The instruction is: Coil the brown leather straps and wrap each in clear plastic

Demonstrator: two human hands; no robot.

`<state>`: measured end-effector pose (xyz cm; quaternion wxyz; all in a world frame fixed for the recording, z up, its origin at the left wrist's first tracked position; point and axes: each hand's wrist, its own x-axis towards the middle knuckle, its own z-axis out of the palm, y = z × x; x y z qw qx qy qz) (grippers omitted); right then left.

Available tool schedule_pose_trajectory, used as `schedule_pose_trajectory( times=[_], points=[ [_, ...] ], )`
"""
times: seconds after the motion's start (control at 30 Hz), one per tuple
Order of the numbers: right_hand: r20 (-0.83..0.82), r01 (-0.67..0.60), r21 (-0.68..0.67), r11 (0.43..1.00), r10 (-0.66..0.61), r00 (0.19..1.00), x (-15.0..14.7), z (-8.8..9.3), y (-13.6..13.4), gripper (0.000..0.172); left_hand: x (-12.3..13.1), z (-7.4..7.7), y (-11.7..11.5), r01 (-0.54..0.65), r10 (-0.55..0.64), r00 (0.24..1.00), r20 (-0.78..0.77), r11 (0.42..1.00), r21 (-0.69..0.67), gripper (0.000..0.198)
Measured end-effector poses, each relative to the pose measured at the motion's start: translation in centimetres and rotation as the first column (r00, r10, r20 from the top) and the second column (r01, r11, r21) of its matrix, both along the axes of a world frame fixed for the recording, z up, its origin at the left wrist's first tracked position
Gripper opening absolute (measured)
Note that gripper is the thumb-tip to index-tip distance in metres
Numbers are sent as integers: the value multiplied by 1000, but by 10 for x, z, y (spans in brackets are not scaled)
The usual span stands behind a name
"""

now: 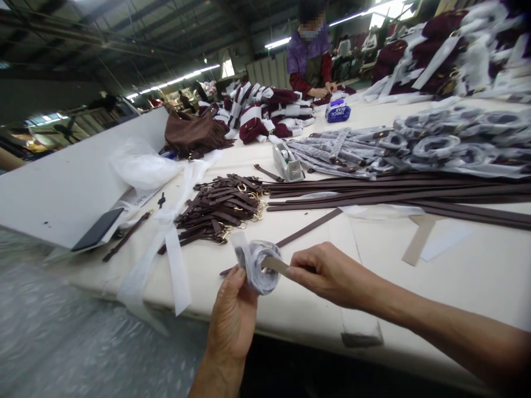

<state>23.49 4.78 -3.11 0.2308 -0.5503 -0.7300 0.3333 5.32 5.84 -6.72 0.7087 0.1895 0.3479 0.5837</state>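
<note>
My left hand (233, 315) grips a coiled strap wrapped in white tissue paper (259, 268), held just above the near edge of the white table (464, 271). The fingers of my right hand (327, 272) pinch the brown strap end (274, 264) that sticks out of the coil. A dark brown strap (309, 227) lies on the table right behind the coil. A heap of short brown straps with gold buckles (224, 209) sits further back to the left.
Long brown straps (394, 193) lie across the table; wrapped coils (440, 145) pile up behind them. A tape dispenser (287, 163), a phone (97, 229), white tissue strips (174, 260), and a brown fringed bag (193, 135) are around. A person (310, 55) works at the far end.
</note>
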Motion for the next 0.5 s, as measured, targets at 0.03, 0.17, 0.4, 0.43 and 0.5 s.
schedule_pose_trajectory(
  times=[0.03,0.17,0.4,0.43,0.5],
  points=[
    [14,5,12,1000,-5,1000,0,0,0,36,0,0,0,-5,5,1000,-11,1000,3,12],
    [45,42,2,999,-42,998,0,-3,-3,36,-3,0,-1,-17,18,997,-71,1000,21,18],
    [-115,-14,47,999,19,993,-14,-8,2,34,8,-2,-12,133,-116,978,-172,987,89,21],
    [-135,-13,56,998,20,991,-16,-8,3,31,10,-2,-14,148,-129,973,-193,985,88,20],
    [-207,-1,34,999,8,978,-16,-10,3,22,9,-4,-15,150,-123,962,-243,984,93,20]
  ],
)
